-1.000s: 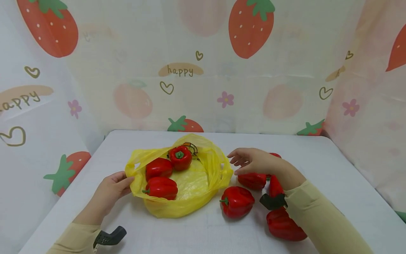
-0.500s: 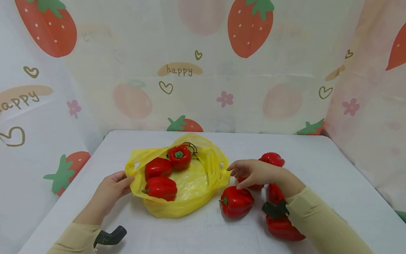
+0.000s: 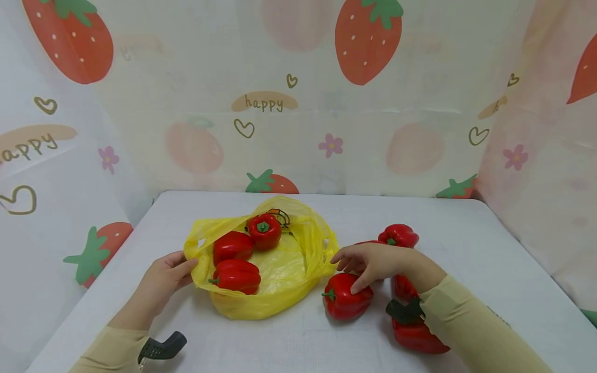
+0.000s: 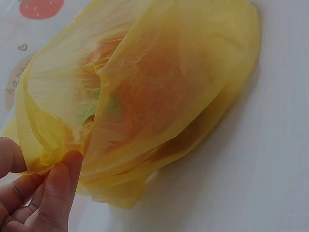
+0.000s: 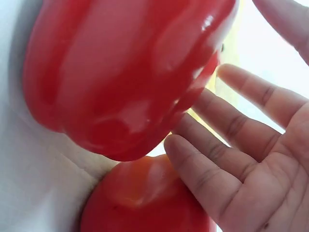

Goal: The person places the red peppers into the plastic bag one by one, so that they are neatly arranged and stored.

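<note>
My left hand [image 3: 165, 280] pinches the left rim of a yellow plastic bag [image 3: 261, 308], its thumb and fingertips gathered on the film in the left wrist view. Inside the bag's wide mouth lie three red bell peppers, one [image 3: 265, 231] with its green stem toward me. My right hand [image 3: 373, 263] hovers over a red bell pepper [image 3: 345, 305] just right of the bag. In the right wrist view its fingers [image 5: 227, 121] are spread and nearly straight along that pepper's side, with the thumb apart. A second pepper [image 5: 145, 203] shows below them.
More red bell peppers lie to the right: one at the back [image 3: 398, 235], one at the front [image 3: 420, 336], others partly hidden by the right hand and wrist. All rest on a white table [image 3: 261, 347]. A strawberry-printed cloth [image 3: 364, 103] surrounds it.
My right hand has come down and toward me, from beside the bag's right rim to over the nearest pepper. The left hand stays on the bag.
</note>
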